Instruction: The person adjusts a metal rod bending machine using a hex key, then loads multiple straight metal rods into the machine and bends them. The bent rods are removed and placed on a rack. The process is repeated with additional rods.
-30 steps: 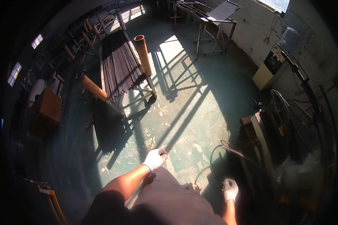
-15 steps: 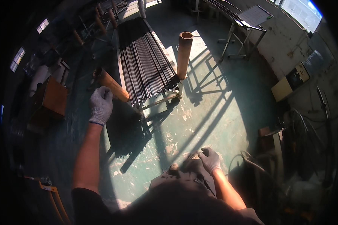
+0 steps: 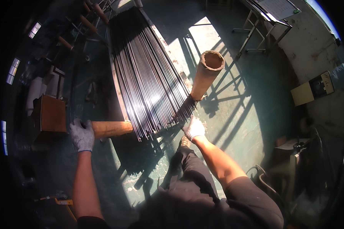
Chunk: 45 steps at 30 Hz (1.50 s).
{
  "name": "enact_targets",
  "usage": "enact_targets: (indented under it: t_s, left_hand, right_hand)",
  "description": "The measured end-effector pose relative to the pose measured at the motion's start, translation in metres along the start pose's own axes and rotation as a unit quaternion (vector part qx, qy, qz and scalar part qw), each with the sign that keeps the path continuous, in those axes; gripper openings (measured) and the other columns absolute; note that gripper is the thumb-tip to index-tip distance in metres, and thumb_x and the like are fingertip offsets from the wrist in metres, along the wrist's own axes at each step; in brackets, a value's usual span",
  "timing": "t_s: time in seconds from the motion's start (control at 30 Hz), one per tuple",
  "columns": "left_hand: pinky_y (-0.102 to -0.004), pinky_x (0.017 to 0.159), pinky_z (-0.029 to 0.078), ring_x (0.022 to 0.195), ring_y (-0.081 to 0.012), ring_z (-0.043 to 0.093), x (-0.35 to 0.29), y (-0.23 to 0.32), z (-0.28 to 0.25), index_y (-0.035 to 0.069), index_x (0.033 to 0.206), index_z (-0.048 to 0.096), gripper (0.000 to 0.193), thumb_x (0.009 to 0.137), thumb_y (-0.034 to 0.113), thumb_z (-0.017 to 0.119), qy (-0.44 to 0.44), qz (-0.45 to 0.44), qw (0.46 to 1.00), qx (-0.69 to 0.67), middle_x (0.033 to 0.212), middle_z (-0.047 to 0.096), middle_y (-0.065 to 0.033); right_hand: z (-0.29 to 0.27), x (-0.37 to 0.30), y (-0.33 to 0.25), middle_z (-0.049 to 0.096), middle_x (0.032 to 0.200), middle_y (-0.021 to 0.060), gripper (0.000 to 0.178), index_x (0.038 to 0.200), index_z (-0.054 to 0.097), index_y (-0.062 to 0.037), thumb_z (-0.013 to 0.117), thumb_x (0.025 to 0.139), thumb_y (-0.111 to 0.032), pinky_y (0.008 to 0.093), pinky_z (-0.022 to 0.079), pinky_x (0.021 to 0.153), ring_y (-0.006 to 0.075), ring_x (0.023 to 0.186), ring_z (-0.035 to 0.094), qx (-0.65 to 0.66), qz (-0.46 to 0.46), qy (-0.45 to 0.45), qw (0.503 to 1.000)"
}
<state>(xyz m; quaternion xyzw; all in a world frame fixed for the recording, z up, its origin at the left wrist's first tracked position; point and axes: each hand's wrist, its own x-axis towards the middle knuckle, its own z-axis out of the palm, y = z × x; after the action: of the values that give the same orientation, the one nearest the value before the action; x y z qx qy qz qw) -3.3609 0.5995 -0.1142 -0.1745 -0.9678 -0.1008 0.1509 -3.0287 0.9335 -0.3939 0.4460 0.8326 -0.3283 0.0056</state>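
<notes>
Long dark metal rods point(image 3: 149, 84) lie side by side on a low rack, their uneven near ends pointing at me. My left hand point(image 3: 82, 136), in a pale knitted glove, is closed around the outer end of a brown tube point(image 3: 112, 129) that sticks out from the rack's near left corner. My right hand point(image 3: 195, 128), also gloved, is at the near right corner, just by the rod ends. Its fingers look curled, but what they grip there is hidden. Above it a second brown tube point(image 3: 206, 78), hollow and thick-walled, rises from that corner.
A stand with a white board point(image 3: 277, 8) is at the far right, and a beige box point(image 3: 313, 89) hangs on the wall. At left is a brown box point(image 3: 52, 113). A hose point(image 3: 267, 179) loops at lower right; a yellow frame point(image 3: 65, 202) is at lower left.
I have come closer to the rack. My left hand has taken hold of the left tube's end. My right hand has moved from beside my leg up to the rack's near right corner.
</notes>
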Motion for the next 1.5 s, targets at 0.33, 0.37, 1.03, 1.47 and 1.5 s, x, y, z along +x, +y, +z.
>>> enact_targets:
  t_s: [0.33, 0.37, 1.03, 1.47, 1.5]
  left_hand:
    - [-0.0538, 0.081, 0.064, 0.090, -0.0453, 0.081, 0.031, 0.027, 0.062, -0.005, 0.121, 0.075, 0.047, 0.108, 0.040, 0.076, 0.083, -0.008, 0.997, -0.004, 0.101, 0.081, -0.0260]
    - [-0.0539, 0.079, 0.064, 0.089, -0.0453, 0.082, 0.034, 0.026, 0.063, -0.005, 0.121, 0.075, 0.047, 0.108, 0.041, 0.075, 0.088, -0.020, 0.996, -0.020, 0.102, 0.082, -0.0266]
    - [-0.0523, 0.079, 0.064, 0.091, -0.0438, 0.082, 0.043, 0.030, 0.055, -0.002, 0.109, 0.074, 0.038, 0.106, 0.036, 0.074, 0.074, -0.069, 0.994, 0.031, 0.101, 0.081, -0.0264]
    - [-0.0676, 0.126, 0.038, 0.144, -0.0516, 0.054, -0.049, 0.088, 0.050, 0.003, 0.127, 0.074, 0.039, 0.093, 0.022, 0.081, 0.169, 0.077, 0.981, -0.062, 0.153, 0.058, -0.0255]
    - [-0.0674, 0.126, 0.038, 0.144, -0.0520, 0.053, -0.053, 0.091, 0.051, 0.004, 0.125, 0.074, 0.038, 0.092, 0.021, 0.083, 0.208, 0.112, 0.969, -0.077, 0.153, 0.058, -0.0250]
  right_hand:
    - [0.074, 0.172, -0.069, 0.057, 0.164, 0.0276, 0.098, 0.174, 0.036, -0.0019, 0.085, 0.101, -0.045, 0.0544, 0.050, 0.122, 0.0454, 0.147, 0.060, -0.032, 0.226, 0.005, 0.973]
    - [0.079, 0.168, -0.073, 0.063, 0.155, 0.0286, 0.083, 0.164, 0.046, -0.0013, 0.082, 0.102, -0.044, 0.0551, 0.054, 0.117, 0.0465, 0.141, 0.065, -0.042, 0.200, 0.017, 0.979]
    - [0.035, 0.170, -0.030, 0.078, 0.085, 0.0085, 0.032, 0.102, 0.078, 0.0081, 0.086, 0.101, -0.023, 0.0350, 0.060, 0.069, 0.0186, 0.070, 0.074, 0.499, 0.075, -0.342, 0.793]
    - [-0.049, -0.047, -0.054, 0.074, 0.080, 0.0246, 0.064, 0.114, 0.079, 0.0068, 0.073, 0.108, -0.057, 0.0501, 0.057, 0.075, 0.0319, 0.076, 0.074, 0.179, 0.146, -0.169, 0.958]
    - [-0.057, -0.091, -0.053, 0.078, 0.094, 0.0315, 0.066, 0.117, 0.078, 0.0082, 0.071, 0.109, -0.057, 0.0532, 0.059, 0.086, 0.0413, 0.092, 0.080, 0.132, 0.153, -0.149, 0.968]
